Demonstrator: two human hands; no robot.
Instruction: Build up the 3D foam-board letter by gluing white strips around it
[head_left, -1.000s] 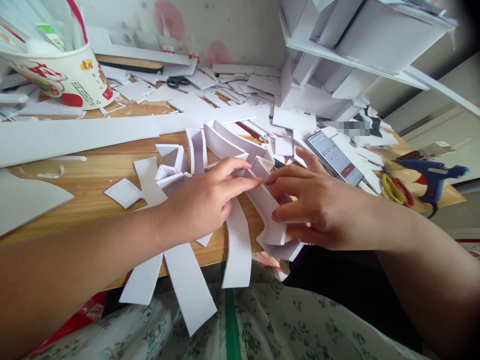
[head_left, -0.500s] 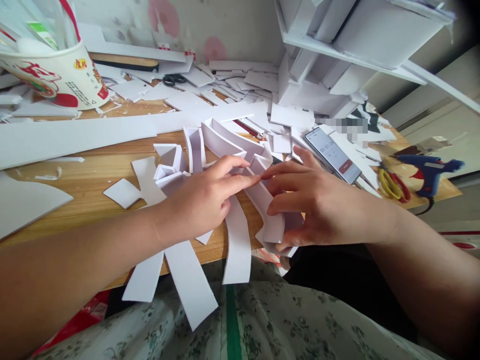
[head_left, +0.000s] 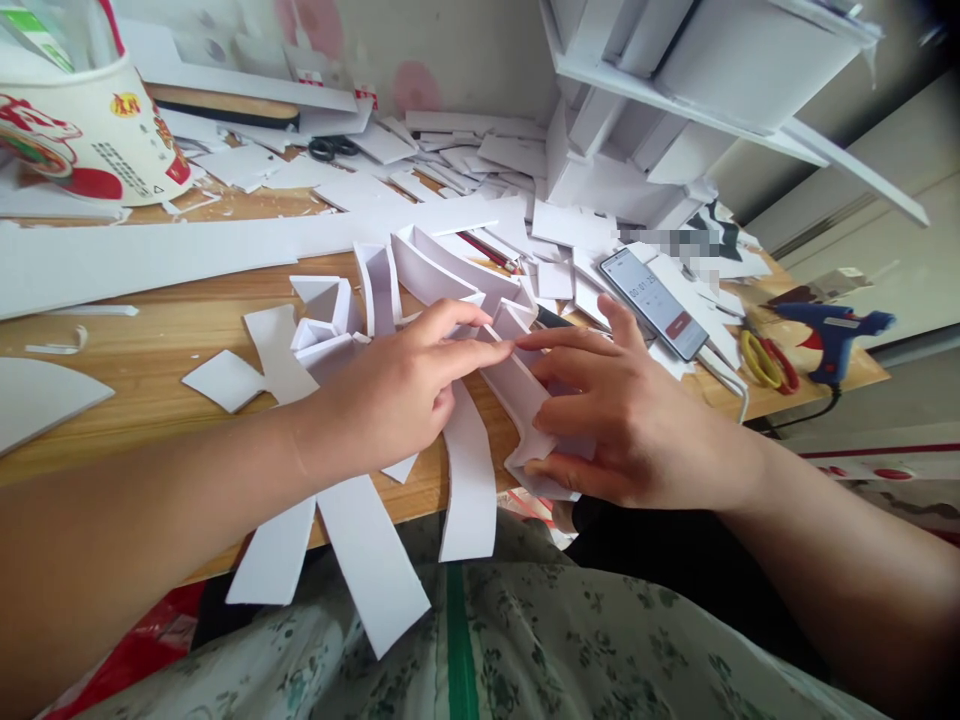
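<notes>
Blue glue gun [head_left: 834, 335]; yellow-and-red scissors [head_left: 769, 362]

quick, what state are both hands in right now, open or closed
Left hand: open, fingertips at the white channel piece.
Right hand: open, fingers spread against the same piece.

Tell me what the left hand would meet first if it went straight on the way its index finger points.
The left hand would probably meet the index fingertip of the right hand; they look nearly touching, though one view leaves depth unclear.

Bare wood [head_left: 157, 375] open at left; way right blocked by phone [head_left: 652, 305], scissors [head_left: 769, 360], glue gun [head_left: 832, 335].
</notes>
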